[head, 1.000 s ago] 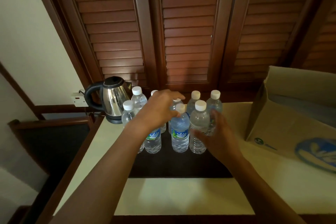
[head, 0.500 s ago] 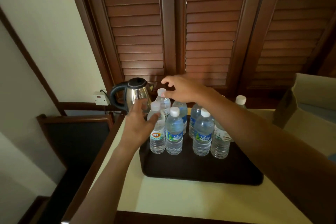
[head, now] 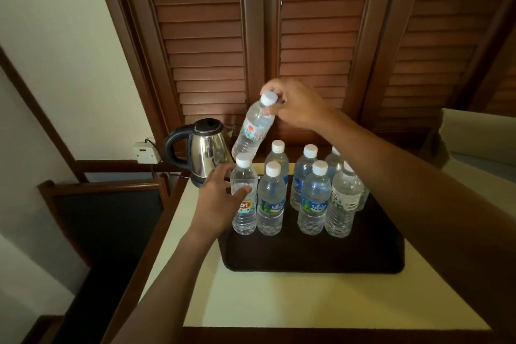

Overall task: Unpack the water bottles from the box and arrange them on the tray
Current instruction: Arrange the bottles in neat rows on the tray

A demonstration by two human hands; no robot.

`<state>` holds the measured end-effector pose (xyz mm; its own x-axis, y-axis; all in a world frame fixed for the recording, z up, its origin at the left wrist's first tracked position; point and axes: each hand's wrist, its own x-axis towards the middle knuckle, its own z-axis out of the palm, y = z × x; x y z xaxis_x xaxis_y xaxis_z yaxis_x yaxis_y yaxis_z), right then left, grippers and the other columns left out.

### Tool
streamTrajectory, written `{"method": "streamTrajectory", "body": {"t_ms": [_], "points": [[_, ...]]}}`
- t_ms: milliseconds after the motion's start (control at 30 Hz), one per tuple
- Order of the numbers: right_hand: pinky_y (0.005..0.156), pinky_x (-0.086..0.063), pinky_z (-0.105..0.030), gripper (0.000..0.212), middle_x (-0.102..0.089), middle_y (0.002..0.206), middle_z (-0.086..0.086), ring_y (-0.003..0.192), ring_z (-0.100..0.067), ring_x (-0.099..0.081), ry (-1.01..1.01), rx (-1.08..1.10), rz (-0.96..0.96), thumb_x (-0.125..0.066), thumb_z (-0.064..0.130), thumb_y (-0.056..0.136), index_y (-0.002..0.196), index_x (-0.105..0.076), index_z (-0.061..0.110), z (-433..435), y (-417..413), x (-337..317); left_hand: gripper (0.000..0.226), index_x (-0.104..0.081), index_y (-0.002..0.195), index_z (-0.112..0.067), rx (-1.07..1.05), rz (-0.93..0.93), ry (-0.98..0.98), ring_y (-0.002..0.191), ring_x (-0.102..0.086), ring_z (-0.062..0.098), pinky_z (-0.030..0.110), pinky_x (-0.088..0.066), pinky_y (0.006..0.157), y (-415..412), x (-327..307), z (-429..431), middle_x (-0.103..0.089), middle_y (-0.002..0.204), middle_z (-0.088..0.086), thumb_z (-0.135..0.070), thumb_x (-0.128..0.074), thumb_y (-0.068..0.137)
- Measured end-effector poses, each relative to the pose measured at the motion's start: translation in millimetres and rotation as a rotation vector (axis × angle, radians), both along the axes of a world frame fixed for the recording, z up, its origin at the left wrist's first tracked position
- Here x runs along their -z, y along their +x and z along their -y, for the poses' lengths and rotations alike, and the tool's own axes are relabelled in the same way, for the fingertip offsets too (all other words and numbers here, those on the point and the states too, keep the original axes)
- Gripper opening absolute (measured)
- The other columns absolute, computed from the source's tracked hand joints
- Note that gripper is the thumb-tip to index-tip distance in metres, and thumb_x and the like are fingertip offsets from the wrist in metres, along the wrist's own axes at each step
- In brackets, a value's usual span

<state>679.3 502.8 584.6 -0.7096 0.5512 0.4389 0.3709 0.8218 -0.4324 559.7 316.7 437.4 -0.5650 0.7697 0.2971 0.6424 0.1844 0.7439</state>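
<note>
Several clear water bottles with white caps stand upright on a dark tray (head: 312,257) on the cream table. My right hand (head: 296,105) grips the neck of one bottle (head: 252,127), which hangs tilted in the air above the tray's back left corner. My left hand (head: 220,198) wraps around the front-left bottle (head: 245,195) with the orange label, thumb in front and fingers behind it; that bottle stands on the tray. A cardboard box (head: 474,137) shows at the right edge.
A steel electric kettle (head: 205,152) stands at the table's back left, close to the lifted bottle. A wall socket (head: 145,151) sits behind it. Brown louvred doors (head: 279,36) rise behind the table. A dark chair back (head: 106,215) is at the left.
My right hand has taken a back-row bottle by the neck and lifted it clear of the others. My left hand stays around the front-left bottle. The view has come closer.
</note>
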Motion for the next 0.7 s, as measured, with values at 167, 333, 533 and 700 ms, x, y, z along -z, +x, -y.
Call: {"method": "streamTrajectory", "body": {"t_ms": [167,333,533,700], "points": [[0.075,-0.048,-0.014,0.033,-0.072,0.106,0.010,0.090,-0.003,-0.065,0.047,0.125,-0.155,-0.080,0.023,0.085,0.116,-0.071,0.020,13,45,-52,0.065,-0.045,0.138,-0.029,0.038,0.057,-0.044,0.118,-0.061,0.017,0.023,-0.047,0.087,0,-1,-5,-0.060,0.139,-0.005,-0.035,-0.081,0.084],[0.077,-0.049,-0.013,0.030,-0.071,0.101,0.016,0.089,0.003,-0.066,0.065,0.243,-0.261,-0.077,0.029,0.085,0.115,-0.073,0.026,26,105,-87,0.073,-0.044,0.143,-0.030,-0.032,-0.107,0.198,0.129,-0.052,0.017,0.031,-0.048,0.098,17,-32,-9,-0.050,0.144,-0.001,-0.035,-0.082,0.082],[0.095,-0.053,-0.034,0.031,-0.072,0.105,0.012,0.101,-0.008,-0.068,0.017,0.282,-0.257,-0.071,0.022,0.089,0.119,-0.072,0.026,49,191,-98,0.040,-0.063,0.125,-0.024,0.146,-0.189,0.374,0.112,-0.058,0.016,0.029,-0.050,0.091,78,-68,-32,-0.063,0.118,-0.006,-0.023,-0.074,0.087],[0.085,-0.046,-0.022,0.031,-0.072,0.109,0.012,0.102,-0.001,-0.066,-0.104,0.301,-0.151,-0.066,0.019,0.095,0.124,-0.069,0.030,51,245,-71,0.045,-0.064,0.129,-0.023,0.380,-0.217,0.200,0.109,-0.053,0.003,0.010,-0.039,0.083,115,-67,-76,-0.068,0.117,-0.009,-0.027,-0.075,0.086]]}}
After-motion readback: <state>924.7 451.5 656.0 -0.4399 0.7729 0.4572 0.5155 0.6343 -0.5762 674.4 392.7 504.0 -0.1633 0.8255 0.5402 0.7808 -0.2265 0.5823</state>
